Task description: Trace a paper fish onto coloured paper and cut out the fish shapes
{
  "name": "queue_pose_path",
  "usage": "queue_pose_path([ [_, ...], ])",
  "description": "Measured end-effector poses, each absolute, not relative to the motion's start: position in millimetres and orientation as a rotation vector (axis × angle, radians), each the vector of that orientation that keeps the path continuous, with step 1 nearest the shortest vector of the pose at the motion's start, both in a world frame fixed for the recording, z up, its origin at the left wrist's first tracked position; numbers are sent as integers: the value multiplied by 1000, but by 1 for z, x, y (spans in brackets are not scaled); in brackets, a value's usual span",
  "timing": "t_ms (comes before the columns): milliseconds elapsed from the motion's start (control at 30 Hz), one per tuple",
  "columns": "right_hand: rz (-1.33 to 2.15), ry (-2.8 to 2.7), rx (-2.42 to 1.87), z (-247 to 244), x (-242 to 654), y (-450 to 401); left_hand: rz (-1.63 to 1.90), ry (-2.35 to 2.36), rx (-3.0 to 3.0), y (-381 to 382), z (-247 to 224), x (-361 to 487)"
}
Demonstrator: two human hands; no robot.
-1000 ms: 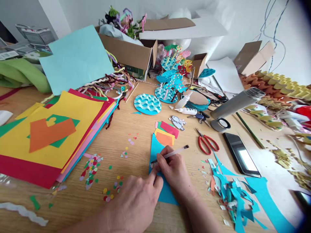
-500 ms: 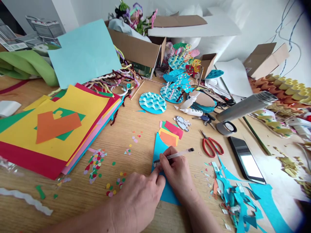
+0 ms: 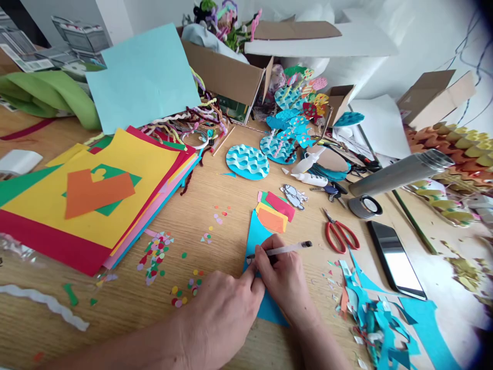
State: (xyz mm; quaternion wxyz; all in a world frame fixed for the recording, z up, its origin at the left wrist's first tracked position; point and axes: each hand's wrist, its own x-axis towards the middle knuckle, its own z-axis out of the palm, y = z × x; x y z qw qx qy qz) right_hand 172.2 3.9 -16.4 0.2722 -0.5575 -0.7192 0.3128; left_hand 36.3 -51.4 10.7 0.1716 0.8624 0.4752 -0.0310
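Observation:
My right hand [image 3: 283, 270] is closed around a pen [image 3: 287, 249] with a clear barrel and dark cap end. The pen's tip rests on a strip of blue paper [image 3: 271, 313] lying on the table. My left hand [image 3: 231, 303] has its fingers curled, the index finger pressing on the paper right beside the tip. A small pale piece shows under that fingertip; its shape is mostly hidden. Just beyond the blue paper lie small orange [image 3: 269, 220], yellow, red and green paper pieces. A grey-and-white paper cutout [image 3: 295, 196] sits past them.
Coloured paper sheets [image 3: 127, 200] are stacked at left, with confetti dots [image 3: 156, 254] nearby. Red-handled pliers [image 3: 341, 235], a phone [image 3: 396, 259], a metal flask [image 3: 400, 172] and blue paper scraps [image 3: 379, 321] lie at right. Wavy-patterned blue ovals [image 3: 247, 161] and boxes stand behind.
The view has shifted slightly, so everything sits a little further right. Both hands and the pen keep nearly the same place on the blue paper.

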Motion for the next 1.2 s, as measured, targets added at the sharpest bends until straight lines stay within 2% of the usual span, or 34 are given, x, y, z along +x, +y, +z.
queue_pose_path([
  [1200, 744, -2007, -1493, -16, 171, 1, -74, 1335, 2446, -51, 14, 34],
])
